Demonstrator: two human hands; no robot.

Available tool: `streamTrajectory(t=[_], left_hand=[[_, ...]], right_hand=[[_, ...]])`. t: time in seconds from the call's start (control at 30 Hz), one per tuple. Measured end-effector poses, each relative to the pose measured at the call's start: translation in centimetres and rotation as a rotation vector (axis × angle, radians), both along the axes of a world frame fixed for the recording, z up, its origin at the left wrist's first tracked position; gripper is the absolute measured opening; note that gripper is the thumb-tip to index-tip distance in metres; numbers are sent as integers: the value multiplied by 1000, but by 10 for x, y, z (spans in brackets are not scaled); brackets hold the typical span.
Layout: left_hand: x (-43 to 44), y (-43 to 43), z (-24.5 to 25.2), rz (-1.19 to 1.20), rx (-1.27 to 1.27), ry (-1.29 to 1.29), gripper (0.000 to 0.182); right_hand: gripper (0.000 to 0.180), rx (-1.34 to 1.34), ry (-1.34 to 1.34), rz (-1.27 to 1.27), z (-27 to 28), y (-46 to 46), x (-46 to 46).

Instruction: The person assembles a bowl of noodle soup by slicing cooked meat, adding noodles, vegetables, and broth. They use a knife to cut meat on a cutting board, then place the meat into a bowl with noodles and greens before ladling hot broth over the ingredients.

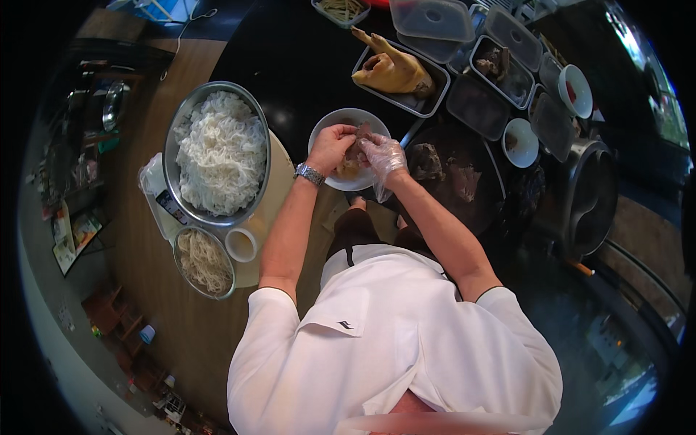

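My bare left hand [331, 148], with a metal watch at the wrist, and my right hand [384, 155], in a clear plastic glove, meet over a white bowl [319, 126]. Between their fingertips they hold a slice of cooked meat [363, 132]. Pale and yellowish food [348, 169] lies in the bowl beneath; its kind I cannot tell. Right of the bowl, a dark round chopping board [457, 209] carries a chunk of dark meat [427, 161] and some sliced meat [465, 182].
A metal basin [265, 157] of white rice noodles [220, 152] and a smaller bowl of thin noodles [204, 261] stand left, near a cup [241, 244]. A whole cooked bird [394, 70] lies in a tray [435, 109]. Lidded containers [478, 106] and a large steel pot [590, 198] stand right.
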State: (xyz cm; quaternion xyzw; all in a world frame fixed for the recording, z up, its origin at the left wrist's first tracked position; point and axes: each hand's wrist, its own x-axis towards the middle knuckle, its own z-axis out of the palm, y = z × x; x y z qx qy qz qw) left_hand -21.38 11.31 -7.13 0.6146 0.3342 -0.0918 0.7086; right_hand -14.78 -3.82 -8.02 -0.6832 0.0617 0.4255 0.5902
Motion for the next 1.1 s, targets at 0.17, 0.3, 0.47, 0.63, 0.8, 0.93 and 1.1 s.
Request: streamTrajectory(t=[0.17,0.3,0.47,0.63,0.8,0.93,1.1], left_hand=[[20,6,-18,-228,529,73,26],[22,6,-19,-136,408,112,27],[12,0,-19,-166,706,-46,31],[5,-4,-16,-252,752,-127,37],[9,-3,-12,-282,774,-111,34],[9,0,-9,-224,716,-77,26],[9,3,-4,-17,719,-183,22]], right_hand=[[29,-312,-59,66,2,1,-5],[26,-347,-19,13,2,3,-6],[32,-584,-317,441,9,3,0],[32,-618,-626,397,24,-1,-5],[29,-558,-752,685,24,4,-5],[24,-694,-766,844,19,4,-4],[21,-705,-718,842,18,5,-5]])
